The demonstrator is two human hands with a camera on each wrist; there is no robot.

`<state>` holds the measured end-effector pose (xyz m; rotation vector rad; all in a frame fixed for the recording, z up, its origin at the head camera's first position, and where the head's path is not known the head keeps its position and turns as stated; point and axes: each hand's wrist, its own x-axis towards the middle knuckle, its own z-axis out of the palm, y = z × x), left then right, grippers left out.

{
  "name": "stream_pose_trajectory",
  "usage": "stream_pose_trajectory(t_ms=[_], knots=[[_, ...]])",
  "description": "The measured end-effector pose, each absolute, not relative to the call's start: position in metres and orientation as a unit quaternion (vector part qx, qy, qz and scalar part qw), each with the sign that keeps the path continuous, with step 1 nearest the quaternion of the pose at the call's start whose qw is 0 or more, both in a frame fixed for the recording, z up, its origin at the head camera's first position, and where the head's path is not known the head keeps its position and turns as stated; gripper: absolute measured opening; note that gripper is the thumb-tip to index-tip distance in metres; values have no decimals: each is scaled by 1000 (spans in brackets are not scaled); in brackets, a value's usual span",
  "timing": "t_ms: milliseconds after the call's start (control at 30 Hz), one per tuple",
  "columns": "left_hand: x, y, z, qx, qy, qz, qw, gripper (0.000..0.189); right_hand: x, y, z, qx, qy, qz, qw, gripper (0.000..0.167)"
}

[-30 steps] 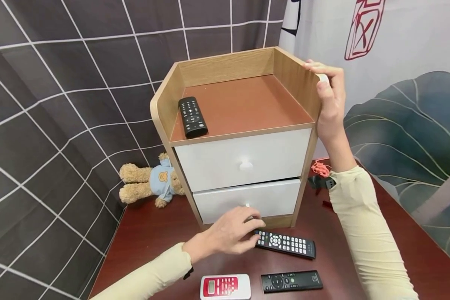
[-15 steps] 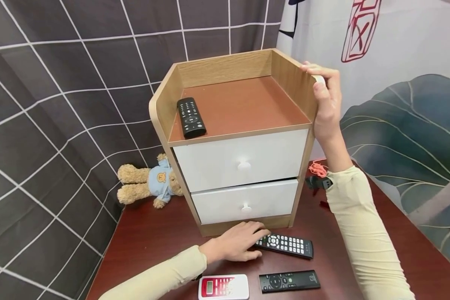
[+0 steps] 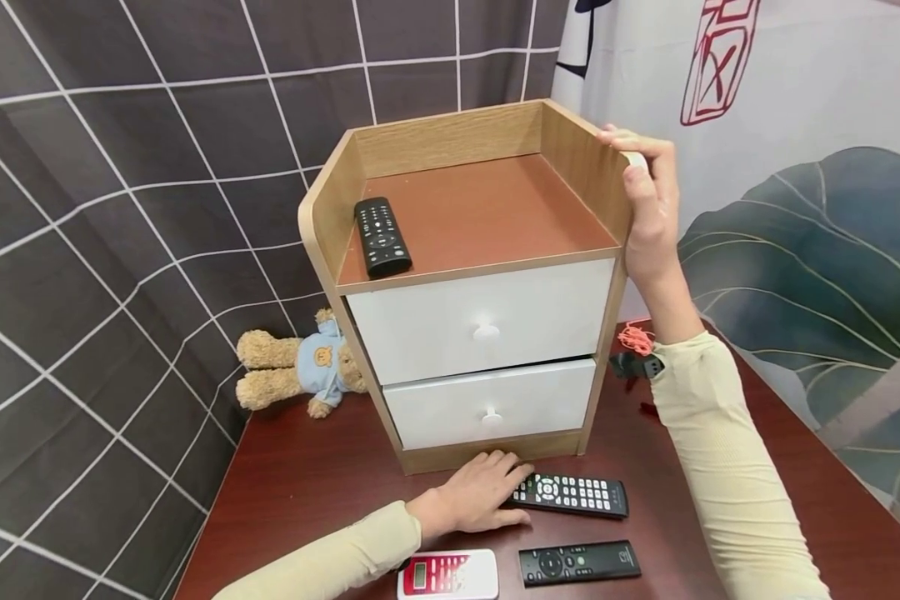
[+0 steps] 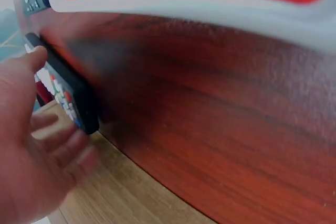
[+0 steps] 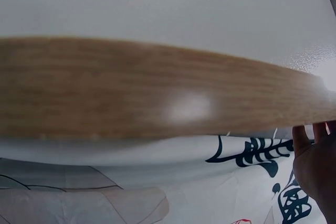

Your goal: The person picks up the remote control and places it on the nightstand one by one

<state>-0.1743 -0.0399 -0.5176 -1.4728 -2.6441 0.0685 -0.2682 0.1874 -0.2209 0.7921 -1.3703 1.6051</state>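
Note:
My left hand (image 3: 480, 493) lies low before the cabinet, its fingers loosely spread at the left end of a black remote control (image 3: 579, 495) with white buttons. In the left wrist view the thumb and fingers stand on either side of that remote (image 4: 73, 95) without closing on it; whether they touch it I cannot tell. Up at the right, my right hand (image 3: 654, 221) grips the top edge of the side panel of a small wooden cabinet (image 3: 581, 167) with two white drawers. The lower drawer (image 3: 450, 408) looks pushed in, its knob visible.
Another black remote (image 3: 382, 237) lies on the cabinet top. In front are a red-and-white calculator (image 3: 483, 575) and a slim black remote (image 3: 579, 562). A teddy bear (image 3: 318, 362) lies left of the cabinet, orange cord (image 3: 636, 338) to the right, on a dark red table (image 3: 285, 483).
My left hand has moved down from the lower drawer's knob to the tabletop by the remote's left end. The right hand keeps its hold on the cabinet.

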Motion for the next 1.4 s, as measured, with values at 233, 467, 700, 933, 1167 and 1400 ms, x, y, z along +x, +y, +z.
stream_pose_trajectory(t_ms=[233, 467, 700, 933, 1167, 1400], knots=[[-172, -37, -527, -452, -889, 49, 62, 65, -271, 187, -222, 321, -549, 641, 429, 28], [-172, -38, -524, -458, -888, 9, 43, 59, -272, 187, -223, 317, -549, 643, 431, 29], [-173, -38, -515, -467, -880, -82, 30, 51, -272, 190, -222, 319, -548, 644, 427, 28], [-168, -39, -504, -413, -871, -246, -98, 37, -270, 188, -222, 319, -550, 643, 427, 28], [-158, -43, -484, -318, -854, -353, -213, 34, -268, 188, -221, 317, -550, 643, 428, 29], [-148, -56, -466, -226, -802, -469, -294, 45, -269, 189, -222, 316, -554, 643, 424, 28]])
